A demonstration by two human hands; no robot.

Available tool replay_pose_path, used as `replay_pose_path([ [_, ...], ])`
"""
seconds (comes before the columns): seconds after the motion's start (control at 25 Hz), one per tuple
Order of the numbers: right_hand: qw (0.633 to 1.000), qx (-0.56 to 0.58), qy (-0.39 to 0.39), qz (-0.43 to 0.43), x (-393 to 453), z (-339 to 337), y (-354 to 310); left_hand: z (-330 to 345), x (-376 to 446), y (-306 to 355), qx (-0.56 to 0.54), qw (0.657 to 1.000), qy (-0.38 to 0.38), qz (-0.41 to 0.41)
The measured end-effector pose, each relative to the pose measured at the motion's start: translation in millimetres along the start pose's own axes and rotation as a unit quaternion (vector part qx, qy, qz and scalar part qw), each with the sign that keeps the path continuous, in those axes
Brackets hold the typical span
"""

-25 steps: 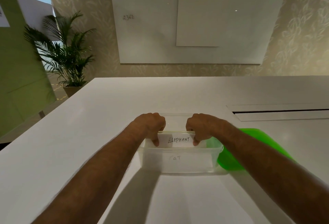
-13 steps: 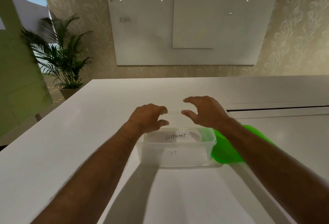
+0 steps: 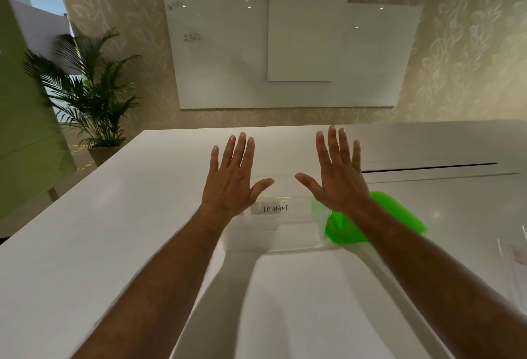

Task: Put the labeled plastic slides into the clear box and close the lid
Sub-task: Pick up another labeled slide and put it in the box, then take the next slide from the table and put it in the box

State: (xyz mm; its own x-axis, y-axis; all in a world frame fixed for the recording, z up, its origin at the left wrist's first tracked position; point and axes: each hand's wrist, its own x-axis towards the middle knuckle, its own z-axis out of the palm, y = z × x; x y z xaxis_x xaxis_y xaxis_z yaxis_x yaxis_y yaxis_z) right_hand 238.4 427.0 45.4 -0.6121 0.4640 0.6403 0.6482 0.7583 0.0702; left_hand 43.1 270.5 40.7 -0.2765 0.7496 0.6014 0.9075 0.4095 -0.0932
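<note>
Hands were raised above a white bench (image 3: 85,244), both spread flat with fingers apart and holding nothing. The left hand (image 3: 232,179) hovered over the left end of a clear box (image 3: 273,237), and the right hand (image 3: 338,176) hovered over its right end, the two thumbs pointing toward each other with a gap between them. The clear box sat on the bench just below the wrists, uncovered. Inside it stood a plastic slide (image 3: 272,209) with a white label reading "ELEPHANT" in handwritten capitals; other slides in the box were too blurred to read. A bright green lid (image 3: 393,216) lay on the bench against the box's right side, partly hidden under the right forearm. Beyond the bench, a whiteboard (image 3: 228,73) hung on a patterned wall, and a potted palm (image 3: 88,96) stood at the left.
</note>
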Motion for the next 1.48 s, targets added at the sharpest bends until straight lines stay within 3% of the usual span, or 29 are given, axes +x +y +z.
replay_pose_path([
  [0.4,0.999,-0.042,0.002,0.018,-30,-31,19,-27,-2,27,-0.043,0.997,0.047,0.038],
  [1.04,0.977,-0.150,-0.073,0.136,-130,-103,118,-22,2,171,-0.141,0.969,0.019,0.204],
  [1.28,0.972,-0.110,-0.095,0.185,-170,-121,140,-15,-11,223,-0.164,0.948,-0.023,0.274],
  [1.48,0.951,-0.004,-0.151,0.269,-189,-129,142,-3,-18,250,-0.144,0.924,-0.095,0.341],
])
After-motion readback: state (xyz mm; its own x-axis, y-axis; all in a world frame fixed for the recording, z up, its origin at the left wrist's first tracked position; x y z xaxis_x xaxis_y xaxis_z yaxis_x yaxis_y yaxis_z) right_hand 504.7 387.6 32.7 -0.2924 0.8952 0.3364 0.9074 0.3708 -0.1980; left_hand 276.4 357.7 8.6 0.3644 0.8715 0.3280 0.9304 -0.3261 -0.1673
